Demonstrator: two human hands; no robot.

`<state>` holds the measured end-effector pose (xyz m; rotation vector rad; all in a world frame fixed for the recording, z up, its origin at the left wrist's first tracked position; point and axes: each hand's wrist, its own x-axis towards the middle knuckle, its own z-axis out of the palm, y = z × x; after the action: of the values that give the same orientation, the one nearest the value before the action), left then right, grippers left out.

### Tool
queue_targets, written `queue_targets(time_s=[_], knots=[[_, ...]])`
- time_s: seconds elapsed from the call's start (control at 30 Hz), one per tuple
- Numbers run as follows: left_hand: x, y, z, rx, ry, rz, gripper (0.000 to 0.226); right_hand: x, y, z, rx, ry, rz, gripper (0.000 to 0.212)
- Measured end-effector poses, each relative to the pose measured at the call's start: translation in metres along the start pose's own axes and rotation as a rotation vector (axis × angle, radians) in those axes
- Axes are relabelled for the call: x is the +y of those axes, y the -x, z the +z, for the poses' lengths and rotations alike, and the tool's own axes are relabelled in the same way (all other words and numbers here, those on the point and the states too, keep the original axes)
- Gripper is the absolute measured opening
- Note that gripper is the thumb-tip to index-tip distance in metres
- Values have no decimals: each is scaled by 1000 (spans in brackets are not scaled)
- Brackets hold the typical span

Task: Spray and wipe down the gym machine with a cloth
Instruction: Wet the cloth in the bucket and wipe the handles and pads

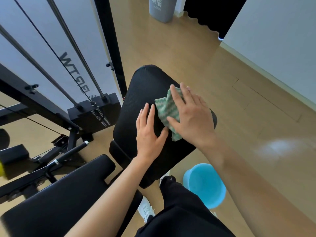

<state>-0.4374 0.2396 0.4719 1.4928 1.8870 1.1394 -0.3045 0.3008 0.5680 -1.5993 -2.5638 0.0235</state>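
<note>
Right hand (191, 115) lies spread flat, pressing the green cloth (166, 110) onto the black bench (136, 93); left hand (149, 132) rests spread just beside it.

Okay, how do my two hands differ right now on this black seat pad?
The right hand covers the green-and-white cloth, pressing it onto the seat pad. The left hand lies on bare pad beside the cloth. The right hand reaches further up the pad than the left hand. Shared: both are palm down with fingers straight, and neither curls around anything.
</note>
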Motion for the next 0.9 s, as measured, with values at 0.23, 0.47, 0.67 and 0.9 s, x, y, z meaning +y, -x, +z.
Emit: queue_targets(time_s=[0.23,0.47,0.67,0.9], knots=[[-7,2,-6,-69,-105,29,92,27,4,-16,-106,-211,259,92],[-12,2,-5,-57,-119,36,93,33,63,20,151,-597,475,94],[-21,14,1,-25,1,12,77,5,98,67,164,-987,666,92],[-41,101,12,-82,352,-522,10,-20,126,125,16,-1111,769,72]])
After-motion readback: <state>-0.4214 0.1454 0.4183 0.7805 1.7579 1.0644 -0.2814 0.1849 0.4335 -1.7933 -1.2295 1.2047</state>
